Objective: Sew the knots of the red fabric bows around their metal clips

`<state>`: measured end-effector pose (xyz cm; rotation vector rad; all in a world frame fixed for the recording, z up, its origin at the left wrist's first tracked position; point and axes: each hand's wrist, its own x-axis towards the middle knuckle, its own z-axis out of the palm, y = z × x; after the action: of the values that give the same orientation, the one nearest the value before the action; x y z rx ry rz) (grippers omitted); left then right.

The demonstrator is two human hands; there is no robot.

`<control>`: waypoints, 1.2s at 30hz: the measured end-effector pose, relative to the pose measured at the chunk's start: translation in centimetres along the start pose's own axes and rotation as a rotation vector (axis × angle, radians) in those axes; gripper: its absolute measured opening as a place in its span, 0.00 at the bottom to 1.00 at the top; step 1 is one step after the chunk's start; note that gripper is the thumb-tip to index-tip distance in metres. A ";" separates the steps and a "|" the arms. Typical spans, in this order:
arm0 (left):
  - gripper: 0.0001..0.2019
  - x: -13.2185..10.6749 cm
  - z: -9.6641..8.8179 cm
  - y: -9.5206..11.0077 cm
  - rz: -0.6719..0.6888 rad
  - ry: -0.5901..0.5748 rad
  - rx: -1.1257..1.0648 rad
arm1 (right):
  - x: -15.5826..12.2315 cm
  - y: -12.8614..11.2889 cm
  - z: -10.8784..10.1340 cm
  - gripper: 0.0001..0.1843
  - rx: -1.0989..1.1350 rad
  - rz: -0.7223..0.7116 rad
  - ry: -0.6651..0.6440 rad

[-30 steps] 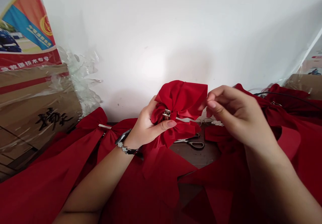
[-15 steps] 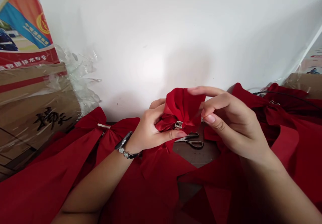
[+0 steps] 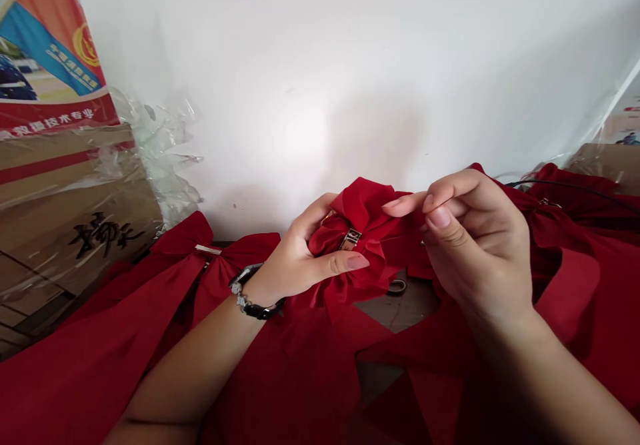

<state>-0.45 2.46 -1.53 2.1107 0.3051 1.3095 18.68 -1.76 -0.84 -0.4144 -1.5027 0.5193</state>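
The left hand (image 3: 295, 258) held a gathered red fabric bow (image 3: 373, 212) at chest-low working height, just above the wooden tabletop (image 3: 400, 312); the hand stood narrow and closed on the bundle, with the fingers curled behind it and the thumb laid across its lower front, just below a small metal buckle (image 3: 351, 238) at the gather. The right hand (image 3: 475, 245) stood narrow as well, its forefinger (image 3: 400, 204) extended onto the upper fold of the bow and its thumb (image 3: 439, 216) drawn in close by; whether these fingers pinched the cloth or some fine thread could not be told from this view. For this manipulation, the arrangement appeared sound: one hand served as the fixed holding point while the other worked only at the folds, and the buckle faced upward, unobstructed by the left thumb. Even tension on the gather and light contact from the right fingertips were judged preferable, since the cloth looked soft and liable to crease. A bracelet (image 3: 247, 296) sat on the left wrist, clear of the fabric. Further red fabric bows lay to the left (image 3: 200, 238) and right (image 3: 550, 232), and a black cable (image 3: 565, 188) crossed the right-hand group. Scissors (image 3: 397, 286) lay mostly hidden beneath the work, only part of one finger loop showing. A plastic-wrapped cardboard carton (image 3: 75, 232) stood at the left against a white wall (image 3: 300, 65)
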 end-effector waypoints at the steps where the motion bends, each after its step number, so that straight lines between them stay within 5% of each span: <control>1: 0.23 0.0 -0.1 0.1 -0.027 -0.005 -0.008 | 0.0 0.0 0.0 0.03 0.039 0.047 -0.013; 10: 0.25 -0.6 0.3 0.4 -0.043 -0.048 0.020 | 0.5 0.4 -0.2 0.07 0.249 0.310 -0.102; 15: 0.24 -0.7 -0.1 0.4 0.061 0.070 0.126 | -0.1 -0.6 -0.2 0.02 0.101 0.069 -0.024; 21: 0.27 -0.7 -0.8 0.7 0.139 0.204 0.305 | -1.1 -2.5 0.0 0.08 -0.365 -0.146 0.064; 29: 0.25 -0.9 -0.2 0.4 0.231 0.243 0.175 | -0.5 1.6 -0.2 0.13 -0.435 -0.458 0.068; 36: 0.25 -0.9 0.7 -0.2 0.204 0.353 -0.047 | -0.1 2.8 0.4 0.12 -0.528 -0.515 0.089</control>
<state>-0.26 1.89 -2.48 1.9041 0.2054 1.7954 18.12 0.48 -2.47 -0.4258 -1.5762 -0.3071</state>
